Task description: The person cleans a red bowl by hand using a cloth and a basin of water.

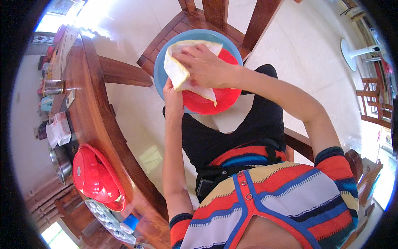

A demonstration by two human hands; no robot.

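Observation:
A red plastic dish with a wavy rim is held over a blue plastic basin, which rests on a wooden chair. My left hand grips the dish at its left side, its fingers partly hidden by the cloth. A white cloth with yellow edges lies across the dish. My right hand presses on the cloth and holds it against the dish's inner face; its fingertips are partly sunk in the folds.
On the wooden table at the left are red plastic bowls, a tray of small cups, a blue cup, a metal bowl, crumpled paper and a glass. A white round stand base stands on the tiled floor.

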